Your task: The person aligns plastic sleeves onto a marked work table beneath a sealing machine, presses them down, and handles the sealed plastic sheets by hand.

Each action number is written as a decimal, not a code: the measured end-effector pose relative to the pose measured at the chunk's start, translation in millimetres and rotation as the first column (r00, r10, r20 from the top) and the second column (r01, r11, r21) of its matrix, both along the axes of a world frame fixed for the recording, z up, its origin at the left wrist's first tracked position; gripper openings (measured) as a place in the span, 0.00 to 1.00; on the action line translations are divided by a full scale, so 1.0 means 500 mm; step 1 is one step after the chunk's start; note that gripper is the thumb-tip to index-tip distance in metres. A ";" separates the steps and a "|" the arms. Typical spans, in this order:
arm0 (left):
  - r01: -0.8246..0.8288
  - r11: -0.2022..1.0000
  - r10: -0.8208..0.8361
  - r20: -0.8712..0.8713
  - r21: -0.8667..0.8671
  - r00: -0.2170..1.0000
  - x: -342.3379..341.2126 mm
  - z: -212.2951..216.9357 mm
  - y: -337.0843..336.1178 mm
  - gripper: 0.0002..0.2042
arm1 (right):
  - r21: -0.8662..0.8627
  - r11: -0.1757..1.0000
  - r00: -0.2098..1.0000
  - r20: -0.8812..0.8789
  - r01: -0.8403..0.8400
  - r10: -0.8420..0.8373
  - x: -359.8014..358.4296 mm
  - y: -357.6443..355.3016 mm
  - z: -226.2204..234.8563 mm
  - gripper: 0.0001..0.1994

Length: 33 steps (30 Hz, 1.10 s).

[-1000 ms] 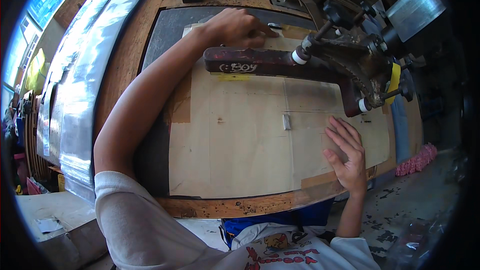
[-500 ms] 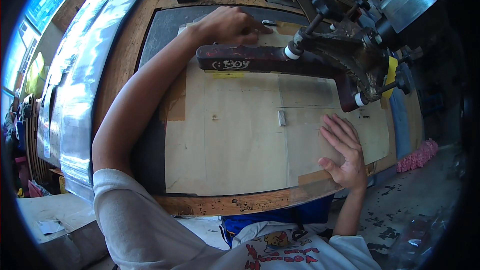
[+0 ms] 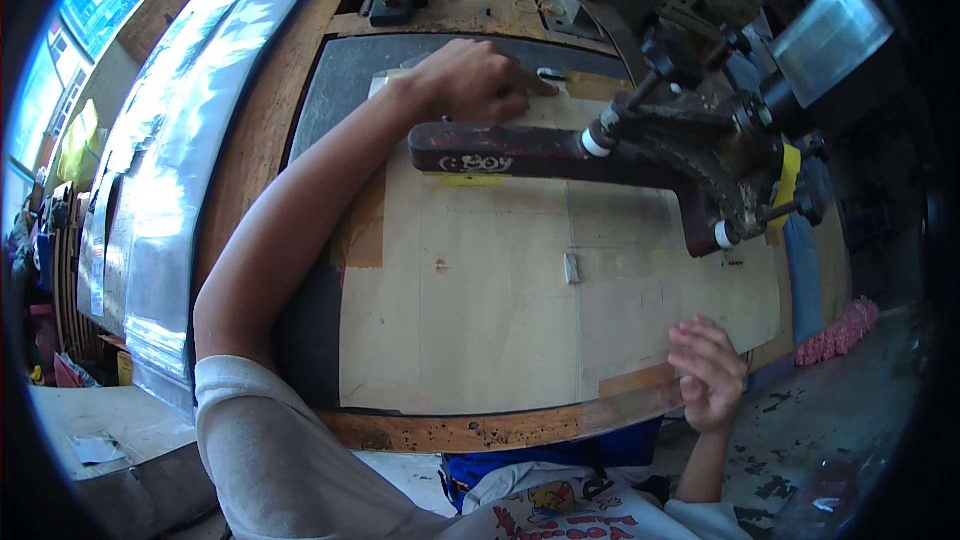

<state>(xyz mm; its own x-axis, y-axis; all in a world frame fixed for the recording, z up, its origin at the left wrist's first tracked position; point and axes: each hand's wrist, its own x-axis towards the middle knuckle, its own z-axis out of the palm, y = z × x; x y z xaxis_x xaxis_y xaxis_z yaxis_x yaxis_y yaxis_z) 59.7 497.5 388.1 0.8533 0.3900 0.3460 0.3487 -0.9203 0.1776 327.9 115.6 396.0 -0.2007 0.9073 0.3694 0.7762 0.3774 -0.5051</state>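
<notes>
Head-worn fisheye, one view only, steep downward look.
We looked from just above the worktable point(image 3: 300, 90), facing away from the body; the left hand point(image 3: 470, 80) sat far, the right hand point(image 3: 708, 372) close, edges bowed at the rim.

Short light-grey sleeve point(image 3: 270, 430), printed shirt front point(image 3: 570, 515)

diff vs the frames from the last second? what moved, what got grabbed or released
The right hand slid back off the pale board toward its near edge and now sits lifted at the wooden bench rim. Nothing was grabbed or released. The left hand stays at the far end by the dark red machine arm, fingers on the board; the board and the small metal piece did not move.
</notes>
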 end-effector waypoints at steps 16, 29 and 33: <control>0.004 0.999 -0.005 -0.005 -0.035 1.000 0.001 -0.002 0.003 0.21 | 0.096 0.990 0.984 0.133 0.108 -0.120 0.012 -0.015 -0.038 0.22; 0.028 0.999 -0.028 0.026 0.020 0.999 0.005 0.007 0.016 0.21 | 0.057 0.991 0.982 0.139 0.120 -0.127 0.012 -0.019 -0.018 0.11; 0.063 0.998 -0.064 0.013 0.019 0.998 0.001 0.015 0.014 0.21 | 0.051 0.993 0.982 0.152 0.104 -0.111 0.012 -0.011 -0.016 0.12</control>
